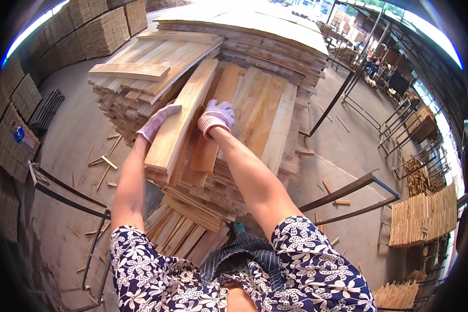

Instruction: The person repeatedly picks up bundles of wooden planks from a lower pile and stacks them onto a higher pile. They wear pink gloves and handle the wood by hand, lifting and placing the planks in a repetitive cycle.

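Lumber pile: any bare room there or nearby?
Free: flat boards between the right hand and the pile's right edge; floor between the dark bundle and left stack. Crowded: a board beside the left hand; loose sticks left of its forearm.

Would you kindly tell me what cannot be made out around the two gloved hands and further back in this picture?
Head view, left hand: most fingers are hidden by the long pale board.
Head view, right hand: its back hides the palm, so its grip is unclear.
Head view, distant clutter at upper right: too small and blurred to tell apart.
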Tool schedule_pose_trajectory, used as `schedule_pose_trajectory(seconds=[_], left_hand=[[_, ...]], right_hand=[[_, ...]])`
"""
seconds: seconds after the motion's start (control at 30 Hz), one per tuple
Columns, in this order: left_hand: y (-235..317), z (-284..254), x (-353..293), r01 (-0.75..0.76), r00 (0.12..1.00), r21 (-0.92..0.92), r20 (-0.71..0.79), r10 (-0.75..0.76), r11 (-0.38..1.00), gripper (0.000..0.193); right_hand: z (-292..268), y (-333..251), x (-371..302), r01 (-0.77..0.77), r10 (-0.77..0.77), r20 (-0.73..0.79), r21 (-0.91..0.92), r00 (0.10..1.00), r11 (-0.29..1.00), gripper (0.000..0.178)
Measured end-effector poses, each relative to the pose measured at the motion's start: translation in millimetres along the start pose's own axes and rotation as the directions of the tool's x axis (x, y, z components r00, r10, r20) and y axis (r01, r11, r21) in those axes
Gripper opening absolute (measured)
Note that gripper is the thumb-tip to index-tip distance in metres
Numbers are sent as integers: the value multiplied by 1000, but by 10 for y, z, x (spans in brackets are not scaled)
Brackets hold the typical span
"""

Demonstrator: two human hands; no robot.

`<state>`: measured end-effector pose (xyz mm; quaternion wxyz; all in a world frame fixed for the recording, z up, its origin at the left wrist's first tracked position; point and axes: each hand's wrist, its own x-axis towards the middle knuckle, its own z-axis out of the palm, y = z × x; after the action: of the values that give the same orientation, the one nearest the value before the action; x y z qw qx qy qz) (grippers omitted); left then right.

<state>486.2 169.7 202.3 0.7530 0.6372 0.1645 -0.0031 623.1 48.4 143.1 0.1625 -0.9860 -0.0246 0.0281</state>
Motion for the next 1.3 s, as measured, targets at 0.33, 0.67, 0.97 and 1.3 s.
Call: schedule_pose_trajectory(seconds=[0.33, 0.67, 0.97, 1.3], left_hand=[[-223, -170, 389, -45, 999, 371, 37, 34, 928, 97], [218, 760, -15, 83, 994, 967, -99, 52, 242, 106], [69, 1177, -106, 143, 986, 988, -147, 74, 60, 90], [36, 1091, -33, 160, 980, 977, -175, 96, 141, 92]], right_hand=[[-1077, 1452, -624, 88, -304, 21, 937, 952, 339, 72], [-1414, 2748, -237, -37, 44, -13, 323, 999, 946, 76], [-762, 2842, 142, 155, -126, -142, 218, 982, 964, 46], [-1113, 2202, 229, 323, -434, -229, -397, 871, 859, 62]])
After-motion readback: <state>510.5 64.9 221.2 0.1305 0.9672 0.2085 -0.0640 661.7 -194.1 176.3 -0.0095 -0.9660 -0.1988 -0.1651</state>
